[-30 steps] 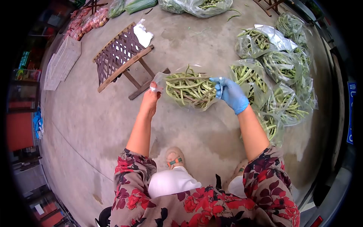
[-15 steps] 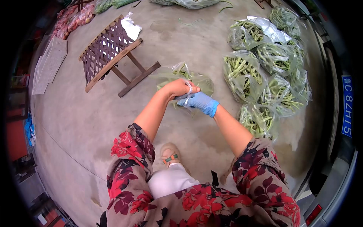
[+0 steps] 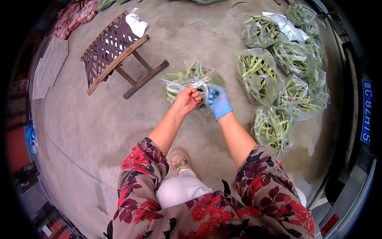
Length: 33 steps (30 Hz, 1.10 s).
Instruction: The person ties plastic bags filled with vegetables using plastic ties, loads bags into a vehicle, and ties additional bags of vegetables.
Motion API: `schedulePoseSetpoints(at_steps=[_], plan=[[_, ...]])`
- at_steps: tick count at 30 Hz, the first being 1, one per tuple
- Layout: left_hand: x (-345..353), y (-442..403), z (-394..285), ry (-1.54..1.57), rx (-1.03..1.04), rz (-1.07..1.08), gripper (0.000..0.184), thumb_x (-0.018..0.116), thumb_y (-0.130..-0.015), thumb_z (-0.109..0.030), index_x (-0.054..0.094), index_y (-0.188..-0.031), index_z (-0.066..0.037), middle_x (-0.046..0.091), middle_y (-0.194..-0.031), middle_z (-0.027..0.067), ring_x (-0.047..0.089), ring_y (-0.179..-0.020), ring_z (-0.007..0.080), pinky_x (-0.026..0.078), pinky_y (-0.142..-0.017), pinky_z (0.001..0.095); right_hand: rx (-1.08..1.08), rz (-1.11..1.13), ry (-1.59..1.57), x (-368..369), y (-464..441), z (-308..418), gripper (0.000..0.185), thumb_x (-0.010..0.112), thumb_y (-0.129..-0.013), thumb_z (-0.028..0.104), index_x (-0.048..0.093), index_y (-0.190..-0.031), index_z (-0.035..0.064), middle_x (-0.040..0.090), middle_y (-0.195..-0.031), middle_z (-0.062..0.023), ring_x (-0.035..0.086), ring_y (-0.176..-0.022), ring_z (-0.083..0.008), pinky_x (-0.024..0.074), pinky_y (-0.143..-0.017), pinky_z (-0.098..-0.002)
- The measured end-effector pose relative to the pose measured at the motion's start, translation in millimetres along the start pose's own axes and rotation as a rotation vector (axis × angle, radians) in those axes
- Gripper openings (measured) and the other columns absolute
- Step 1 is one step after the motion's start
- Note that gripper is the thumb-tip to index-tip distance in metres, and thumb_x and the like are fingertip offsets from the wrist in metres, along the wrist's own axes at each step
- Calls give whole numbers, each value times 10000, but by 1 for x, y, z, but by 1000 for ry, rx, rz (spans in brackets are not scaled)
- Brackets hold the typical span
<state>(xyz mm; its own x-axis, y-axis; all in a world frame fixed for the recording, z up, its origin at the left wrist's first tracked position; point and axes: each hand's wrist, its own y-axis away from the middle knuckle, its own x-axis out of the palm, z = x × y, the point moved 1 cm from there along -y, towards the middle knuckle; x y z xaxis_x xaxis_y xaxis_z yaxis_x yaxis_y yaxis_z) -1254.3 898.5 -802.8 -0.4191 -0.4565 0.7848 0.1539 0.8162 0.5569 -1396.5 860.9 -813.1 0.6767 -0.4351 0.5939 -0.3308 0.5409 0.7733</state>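
Note:
A clear plastic bag (image 3: 175,88) of green beans stands on the floor in front of me, its gathered top between my hands. My bare left hand (image 3: 188,100) is closed on the left side of the bag's top. On the right side, my right hand (image 3: 219,102), in a blue glove, has its fingers curled round the plastic. The two hands are a short way apart. My hands cover part of the bag's near side.
Several clear bags of green beans (image 3: 260,71) lie in a cluster to the right. At the upper left stands a folding stool (image 3: 111,51) with a woven seat. White crates (image 3: 51,65) sit farther left. A vehicle with a blue plate (image 3: 366,111) borders the right side.
My hands were close together with a twisted strand of plastic between them. They have moved apart sideways, and the bag's top now spreads between them.

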Motion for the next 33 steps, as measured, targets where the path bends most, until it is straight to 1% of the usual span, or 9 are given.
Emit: schedulePoseSetpoints(at_steps=[3, 10, 14, 15, 18, 22, 27, 30, 33], plan=[[1, 1, -14, -293, -59, 25, 55, 462, -858, -82, 468, -812, -52, 491, -635, 27, 457, -534, 127, 407, -508, 265, -180, 141, 680, 2, 6, 14, 131, 565, -800, 203, 557, -734, 90, 480, -573, 27, 425, -449, -66, 315, -385, -209], [7, -4, -16, -569, -84, -155, 70, 495, -830, -85, 537, -868, -44, 521, -650, 13, 464, -523, 93, 393, -480, 223, -508, 106, 1275, 27, 25, 22, 231, 620, -783, 251, 585, -778, 23, 542, -636, 0, 453, -540, -68, 378, -472, -234], [28, -16, -19, -659, 92, -95, 214, 509, -851, -143, 561, -1016, -18, 540, -711, -2, 487, -585, 84, 414, -522, 224, -542, 230, 1259, 20, 34, 14, 178, 603, -799, 204, 590, -835, 30, 562, -704, 3, 480, -584, -68, 414, -527, -220], [33, -22, -18, -605, 101, -61, 305, 557, -845, -225, 565, -1054, -3, 584, -840, 30, 547, -740, 110, 462, -664, 265, -509, 230, 1197, 17, 36, 8, 179, 600, -802, 207, 591, -838, 32, 565, -709, 3, 481, -584, -68, 412, -528, -216], [38, -33, -17, -422, -332, 311, 421, 607, -807, -326, 563, -1071, -2, 593, -1001, 86, 552, -941, 156, 443, -835, 315, -394, 206, 1117, 24, 44, 9, 194, 579, -815, 238, 595, -839, 46, 561, -699, 2, 482, -570, -69, 396, -511, -204], [44, -31, -14, -454, -249, 421, 437, 679, -741, -306, 578, -1041, -4, 570, -1093, 135, 515, -1065, 230, 410, -923, 356, -303, 158, 1084, 28, 50, 14, 223, 588, -811, 250, 601, -764, 33, 567, -665, -7, 500, -570, -75, 398, -495, -224], [14, -19, -6, -233, -103, 163, 209, 585, -820, -119, 556, -968, 26, 549, -1089, 138, 500, -1067, 244, 411, -937, 344, -359, 57, 915, 18, 45, 21, 195, 569, -790, 196, 583, -693, 27, 567, -635, -29, 493, -518, -81, 386, -457, -229], [17, 33, 11, -36, -78, 63, 218, 535, -848, -92, 529, -1016, 47, 522, -1128, 149, 463, -1111, 260, 397, -954, 329, -380, -18, 852, 21, 28, 27, 179, 543, -768, 182, 566, -671, 33, 544, -596, -28, 463, -461, -88, 367, -424, -226], [-6, 47, 12, 237, 88, -19, 152, 494, -864, -138, 513, -880, 11, 527, -1019, 112, 482, -1030, 273, 397, -941, 363, -299, -127, 750, 34, 11, 31, 179, 510, -757, 178, 544, -646, 41, 515, -557, -28, 433, -416, -99, 338, -376, -231]])
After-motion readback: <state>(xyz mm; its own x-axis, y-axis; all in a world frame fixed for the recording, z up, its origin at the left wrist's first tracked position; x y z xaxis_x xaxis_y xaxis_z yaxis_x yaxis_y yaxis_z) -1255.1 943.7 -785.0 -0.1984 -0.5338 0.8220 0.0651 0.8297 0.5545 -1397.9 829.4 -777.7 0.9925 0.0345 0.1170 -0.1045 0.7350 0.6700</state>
